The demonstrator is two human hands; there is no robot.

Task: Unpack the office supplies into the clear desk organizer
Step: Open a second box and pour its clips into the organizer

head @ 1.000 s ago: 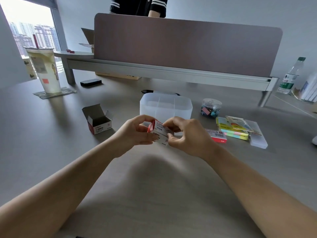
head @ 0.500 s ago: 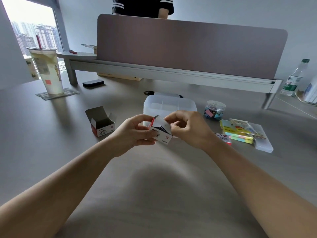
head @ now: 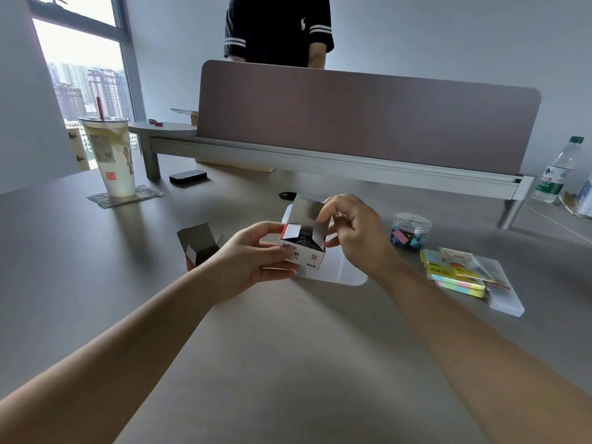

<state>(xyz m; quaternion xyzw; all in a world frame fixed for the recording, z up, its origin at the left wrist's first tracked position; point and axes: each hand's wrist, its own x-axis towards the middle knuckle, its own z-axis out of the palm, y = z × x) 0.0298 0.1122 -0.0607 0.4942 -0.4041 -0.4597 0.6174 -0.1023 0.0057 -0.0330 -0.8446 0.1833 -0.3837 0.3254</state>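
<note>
A small white and red box of paper clips (head: 304, 251) is held up over the desk, its lid flap raised and dark clips showing inside. My left hand (head: 253, 254) grips the box from the left side. My right hand (head: 355, 232) pinches the raised flap and steadies the right side. The clear desk organizer (head: 346, 274) stands right behind the box, mostly hidden by it and my hands. A second small box (head: 200, 246) sits open on the desk to the left.
A round clear jar of coloured binder clips (head: 410, 230), sticky note pads (head: 455, 274) and a flat clear case (head: 506, 298) lie to the right. A tall drink cup (head: 110, 155) stands at far left. A desk divider (head: 365, 120) with a person behind it closes the back.
The box lid flap has been lifted fully open by my right hand, showing the clips. The camera view has tilted upward and moved closer to the desk.
</note>
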